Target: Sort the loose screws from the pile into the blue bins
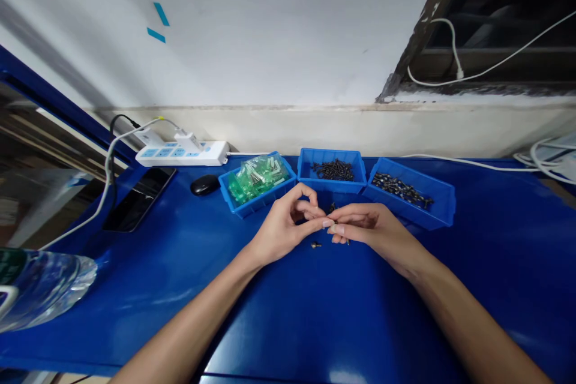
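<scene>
My left hand (pixel 288 222) and my right hand (pixel 366 225) meet over the blue table, fingertips pinched together. What they pinch is too small and too covered by the fingers to make out. Just below the left fingertips a small screw (pixel 315 245) lies on the table. Behind the joined fingers some dark screws (pixel 332 207) show in part. Beyond the hands stand a blue bin (pixel 332 188) of dark screws, a blue bin (pixel 432 216) of shinier screws on the right, and a blue bin (pixel 258 204) with green plastic bags of small parts on the left.
A black mouse (pixel 204 185), a phone (pixel 141 198) and a white power strip (pixel 182 154) with plugged-in cables sit at the left. Nearer on the left is a large clear water bottle (pixel 49 288). The wall (pixel 270 30) rises behind the table, with a white cable along its foot.
</scene>
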Motion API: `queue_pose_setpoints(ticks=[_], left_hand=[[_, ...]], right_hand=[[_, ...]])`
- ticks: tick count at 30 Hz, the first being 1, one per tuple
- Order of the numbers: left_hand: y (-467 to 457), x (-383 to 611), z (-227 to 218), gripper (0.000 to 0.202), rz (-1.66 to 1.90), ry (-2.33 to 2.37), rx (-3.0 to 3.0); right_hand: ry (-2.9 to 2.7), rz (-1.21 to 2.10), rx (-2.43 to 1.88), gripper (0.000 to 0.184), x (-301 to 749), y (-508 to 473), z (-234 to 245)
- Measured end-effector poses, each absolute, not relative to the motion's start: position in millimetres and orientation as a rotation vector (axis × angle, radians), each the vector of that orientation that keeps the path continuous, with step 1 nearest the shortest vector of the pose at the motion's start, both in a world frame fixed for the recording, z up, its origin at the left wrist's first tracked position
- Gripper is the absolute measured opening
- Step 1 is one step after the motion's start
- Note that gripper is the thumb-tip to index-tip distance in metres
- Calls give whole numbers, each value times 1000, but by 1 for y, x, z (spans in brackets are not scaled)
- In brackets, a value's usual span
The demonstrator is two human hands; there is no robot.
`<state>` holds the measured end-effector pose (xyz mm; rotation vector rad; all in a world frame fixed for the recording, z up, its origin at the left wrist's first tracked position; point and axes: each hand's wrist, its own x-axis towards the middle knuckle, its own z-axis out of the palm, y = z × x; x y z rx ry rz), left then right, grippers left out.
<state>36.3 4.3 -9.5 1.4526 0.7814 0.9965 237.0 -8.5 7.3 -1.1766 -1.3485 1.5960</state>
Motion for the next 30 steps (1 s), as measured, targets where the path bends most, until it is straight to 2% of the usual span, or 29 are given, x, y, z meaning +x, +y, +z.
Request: queue_pose_setpoints(ticks=[4,9,12,15,18,22,30], left_hand=[[4,32,-5,19,943,846,1774],[6,23,-2,19,620,831,2321],[6,20,-5,14,510,802,2395],[8,19,-8,18,525,798,2388],[11,17,-10,20,584,815,2381],[16,14,-13,11,642,846,2387],[18,12,-13,19,679,813,2213]], right_hand=[[-1221,1531,-1131,20,240,-9,7],[-1039,1208,-1172,22,246,-4,11],[-863,891,-1184,15,248,-2,16],[-752,709,-1146,10,248,-2,19],[-809,705,-1117,12,247,-4,18],[-1002,808,-1124,10,244,-7,16],[-1220,999,-1173,18,237,-7,11]])
